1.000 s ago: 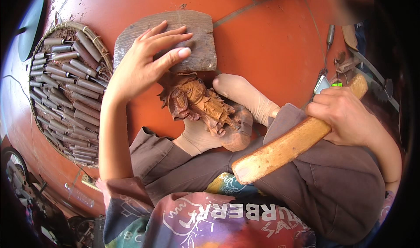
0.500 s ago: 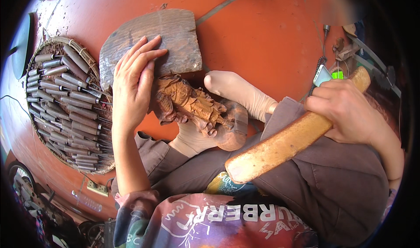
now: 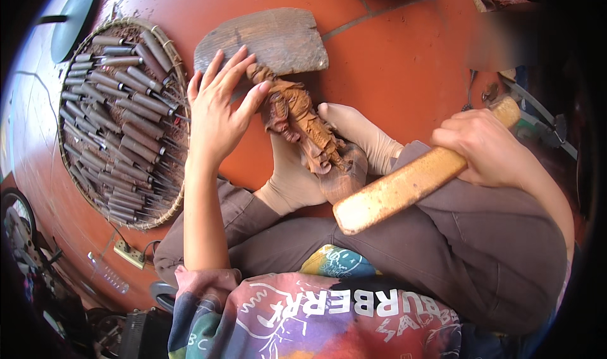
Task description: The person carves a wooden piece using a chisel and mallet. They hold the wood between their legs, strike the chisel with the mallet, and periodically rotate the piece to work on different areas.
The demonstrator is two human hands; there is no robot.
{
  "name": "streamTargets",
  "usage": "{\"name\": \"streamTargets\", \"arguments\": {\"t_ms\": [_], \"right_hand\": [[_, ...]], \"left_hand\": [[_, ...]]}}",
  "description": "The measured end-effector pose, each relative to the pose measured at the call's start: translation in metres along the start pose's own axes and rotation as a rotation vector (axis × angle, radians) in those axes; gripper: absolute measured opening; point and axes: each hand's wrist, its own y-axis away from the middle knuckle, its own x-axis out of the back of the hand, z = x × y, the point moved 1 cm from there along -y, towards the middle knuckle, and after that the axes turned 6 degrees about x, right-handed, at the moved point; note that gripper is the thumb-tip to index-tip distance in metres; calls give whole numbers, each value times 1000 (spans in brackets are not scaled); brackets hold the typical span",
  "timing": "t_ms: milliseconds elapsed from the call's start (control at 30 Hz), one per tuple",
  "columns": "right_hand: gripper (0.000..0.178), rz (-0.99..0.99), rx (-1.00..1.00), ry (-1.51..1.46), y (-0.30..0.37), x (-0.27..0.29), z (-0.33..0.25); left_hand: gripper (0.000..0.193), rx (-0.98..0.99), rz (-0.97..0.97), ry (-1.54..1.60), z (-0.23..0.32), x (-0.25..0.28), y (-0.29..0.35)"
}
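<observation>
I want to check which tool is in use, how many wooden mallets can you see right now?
1. The wooden mallet is gripped near its upper end by the right hand and lies across the lap, right of the carved figure. Others may be hidden outside the view.

Bright, even daylight, colours saturated, and my left hand (image 3: 218, 115) and the carving (image 3: 302, 126) are sharp mid-frame with only soft, short shadows under them. Heavy fisheye: black vignette all round, the tray (image 3: 165, 44) and floor (image 3: 404, 61) seams bow toward the rim, detail smears at the lower-left edge. Pale overexposed patch at far left, a blurred smudge top right above my right hand (image 3: 490, 149), and the mallet (image 3: 417, 180) face is lit bright without glare.
</observation>
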Motion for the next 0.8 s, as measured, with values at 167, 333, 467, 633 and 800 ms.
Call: {"name": "streamTargets", "arguments": {"t_ms": [167,333,467,633,800], "right_hand": [[22,-16,-29,16,-8,-7,10],[26,45,-186,-155,3,-9,15],[27,33,-253,-309,10,-13,18],[36,90,-215,-83,13,7,16],[33,40,-198,193,40,53,2]], "left_hand": [[49,24,58,46,7,-18,-2],[47,112,117,139,11,-42,12],[46,110,141,169,18,-43,11],[43,160,128,116,18,-34,20],[42,175,63,93,26,-34,13]]}}
